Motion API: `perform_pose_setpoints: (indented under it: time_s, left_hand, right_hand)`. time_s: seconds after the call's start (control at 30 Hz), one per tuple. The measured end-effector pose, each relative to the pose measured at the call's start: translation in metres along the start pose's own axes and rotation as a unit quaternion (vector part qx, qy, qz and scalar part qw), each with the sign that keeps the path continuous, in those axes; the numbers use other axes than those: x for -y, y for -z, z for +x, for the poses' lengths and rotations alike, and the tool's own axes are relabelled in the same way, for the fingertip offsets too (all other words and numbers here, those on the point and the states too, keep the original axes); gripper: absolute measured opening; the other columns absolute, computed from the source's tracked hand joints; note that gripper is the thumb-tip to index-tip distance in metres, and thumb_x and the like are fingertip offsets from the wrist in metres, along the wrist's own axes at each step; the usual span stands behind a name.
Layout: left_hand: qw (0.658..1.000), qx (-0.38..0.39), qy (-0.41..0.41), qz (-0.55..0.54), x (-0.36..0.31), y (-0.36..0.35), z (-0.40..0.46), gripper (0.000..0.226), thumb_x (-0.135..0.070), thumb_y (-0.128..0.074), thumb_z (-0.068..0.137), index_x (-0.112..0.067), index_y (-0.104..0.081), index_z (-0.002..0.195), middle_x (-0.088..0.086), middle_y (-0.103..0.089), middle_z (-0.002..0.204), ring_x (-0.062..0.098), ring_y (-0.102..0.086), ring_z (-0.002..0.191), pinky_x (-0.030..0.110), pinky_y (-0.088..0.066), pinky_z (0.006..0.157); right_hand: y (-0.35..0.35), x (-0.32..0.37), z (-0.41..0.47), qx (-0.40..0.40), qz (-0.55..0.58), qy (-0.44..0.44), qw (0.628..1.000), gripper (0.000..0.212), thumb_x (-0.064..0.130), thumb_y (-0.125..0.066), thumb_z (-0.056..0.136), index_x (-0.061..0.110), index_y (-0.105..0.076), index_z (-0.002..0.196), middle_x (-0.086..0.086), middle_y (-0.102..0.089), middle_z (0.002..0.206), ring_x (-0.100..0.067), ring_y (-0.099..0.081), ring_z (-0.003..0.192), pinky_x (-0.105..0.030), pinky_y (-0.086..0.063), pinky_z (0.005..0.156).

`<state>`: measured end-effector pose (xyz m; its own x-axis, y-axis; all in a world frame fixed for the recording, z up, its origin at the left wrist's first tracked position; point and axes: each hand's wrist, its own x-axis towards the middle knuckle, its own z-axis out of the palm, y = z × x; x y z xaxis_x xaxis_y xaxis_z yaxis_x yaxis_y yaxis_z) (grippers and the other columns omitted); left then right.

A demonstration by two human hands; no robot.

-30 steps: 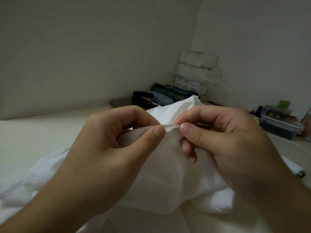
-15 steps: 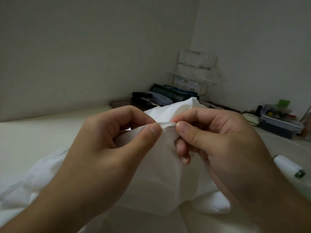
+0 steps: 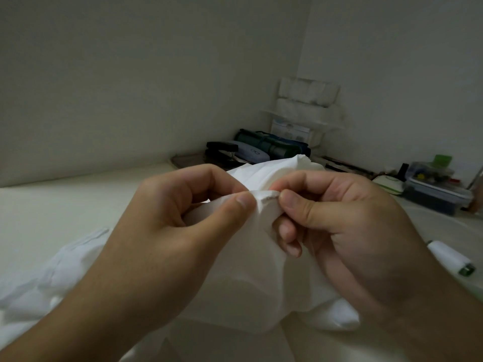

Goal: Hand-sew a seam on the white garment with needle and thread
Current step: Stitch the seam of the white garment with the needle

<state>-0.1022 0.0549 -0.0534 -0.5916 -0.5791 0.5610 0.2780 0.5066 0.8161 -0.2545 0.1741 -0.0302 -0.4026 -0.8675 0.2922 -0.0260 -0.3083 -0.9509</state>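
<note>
The white garment point(image 3: 243, 291) is bunched up in front of me on a pale table point(image 3: 65, 205). My left hand point(image 3: 167, 239) pinches a folded edge of the cloth between thumb and forefinger. My right hand point(image 3: 347, 231) pinches the same fold just to the right, thumb against forefinger, its other fingers curled under the cloth. A short stitched seam point(image 3: 269, 199) shows between the two thumbs. The needle is too small to make out; it may be hidden in the right pinch. A white spool of thread point(image 3: 448, 259) lies on the table by my right wrist.
In the far corner stand a stapler point(image 3: 222, 147), a grey case point(image 3: 248, 151), a dark green roll point(image 3: 274, 146) and stacked white packs point(image 3: 308, 100). A clear box of small items point(image 3: 436, 189) sits at the right, against the wall.
Both hands have drawn closer together on the fold, and the right thumb has slid a little left along the seam. The garment has shifted, uncovering the thread spool at right.
</note>
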Motion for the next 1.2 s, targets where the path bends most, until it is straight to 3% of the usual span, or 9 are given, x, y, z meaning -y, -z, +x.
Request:
perform_pose_setpoints:
  time_s: [0.1, 0.23, 0.37, 0.47, 0.7, 0.93, 1.03, 1.2]
  left_hand:
    - [1.0, 0.009, -0.006, 0.004, -0.001, 0.0, 0.0, 0.021, -0.042, -0.072, 0.086, -0.022, -0.078, 0.088, 0.003, -0.071, 0.069, 0.012, -0.063, 0.058, 0.024, -0.048, 0.05]
    - [1.0, 0.017, -0.007, -0.003, -0.001, -0.001, 0.0, 0.021, -0.042, -0.073, 0.085, -0.021, -0.078, 0.088, 0.009, -0.071, 0.071, 0.035, -0.066, 0.061, 0.037, -0.049, 0.053]
    - [0.999, 0.023, 0.0, -0.022, 0.001, -0.003, 0.0, 0.023, -0.042, -0.075, 0.084, -0.019, -0.077, 0.087, 0.013, -0.069, 0.069, 0.019, -0.06, 0.057, 0.037, -0.046, 0.052]
    - [1.0, 0.025, -0.01, -0.013, 0.002, -0.004, 0.0, 0.02, -0.039, -0.075, 0.086, -0.02, -0.076, 0.086, 0.004, -0.071, 0.068, 0.011, -0.063, 0.057, 0.034, -0.049, 0.05]
    - [1.0, -0.003, -0.012, -0.01, 0.004, -0.007, 0.0, 0.021, -0.039, -0.074, 0.087, -0.018, -0.075, 0.087, 0.006, -0.069, 0.069, 0.011, -0.06, 0.057, 0.031, -0.047, 0.05]
    - [0.997, 0.003, 0.038, -0.072, 0.002, -0.006, 0.003, 0.022, -0.04, -0.076, 0.085, -0.019, -0.076, 0.087, 0.006, -0.068, 0.069, 0.009, -0.057, 0.058, 0.022, -0.044, 0.054]
    - [0.995, -0.008, 0.049, -0.088, 0.0, -0.005, 0.004, 0.019, -0.035, -0.085, 0.086, -0.019, -0.076, 0.081, -0.002, -0.068, 0.067, 0.004, -0.055, 0.054, 0.013, -0.041, 0.049]
    - [0.99, -0.02, 0.063, -0.122, -0.002, -0.003, 0.004, 0.019, -0.031, -0.085, 0.085, -0.014, -0.076, 0.082, 0.0, -0.072, 0.072, 0.006, -0.06, 0.058, 0.012, -0.043, 0.051]
  right_hand:
    - [-0.002, 0.002, -0.001, 0.013, 0.024, -0.012, 1.0, 0.01, 0.004, -0.07, 0.081, 0.005, -0.079, 0.084, -0.014, -0.059, 0.065, -0.016, -0.056, 0.053, -0.026, -0.046, 0.046]
    - [-0.004, 0.004, -0.002, 0.005, 0.038, -0.028, 0.999, 0.016, 0.004, -0.062, 0.081, 0.005, -0.078, 0.08, -0.012, -0.057, 0.062, -0.014, -0.053, 0.051, -0.024, -0.043, 0.044]
    - [-0.006, 0.003, -0.002, 0.002, 0.044, -0.051, 0.998, 0.016, 0.004, -0.062, 0.08, -0.002, -0.076, 0.084, -0.012, -0.056, 0.061, -0.014, -0.051, 0.049, -0.023, -0.041, 0.042]
    - [-0.007, 0.002, -0.003, -0.005, 0.052, -0.066, 0.996, 0.016, 0.004, -0.062, 0.082, 0.0, -0.077, 0.082, -0.012, -0.055, 0.06, -0.013, -0.05, 0.048, -0.022, -0.041, 0.041]
    - [-0.011, 0.002, -0.004, -0.027, 0.072, -0.084, 0.994, 0.015, 0.009, -0.067, 0.077, 0.005, -0.082, 0.079, -0.01, -0.058, 0.062, -0.012, -0.05, 0.049, -0.022, -0.043, 0.042]
    - [-0.011, 0.002, -0.003, -0.038, 0.005, -0.042, 0.998, 0.023, 0.018, -0.075, 0.077, 0.008, -0.084, 0.095, -0.013, -0.067, 0.073, -0.015, -0.058, 0.058, -0.025, -0.049, 0.049]
    - [-0.004, 0.005, 0.0, -0.038, 0.006, -0.042, 0.998, 0.013, 0.014, -0.079, 0.085, 0.006, -0.081, 0.095, -0.018, -0.069, 0.079, -0.022, -0.064, 0.064, -0.03, -0.052, 0.054]
    - [0.0, 0.007, 0.001, -0.038, -0.022, -0.036, 0.998, 0.01, 0.007, -0.076, 0.084, -0.001, -0.074, 0.091, -0.021, -0.067, 0.076, -0.028, -0.065, 0.067, -0.03, -0.055, 0.06]
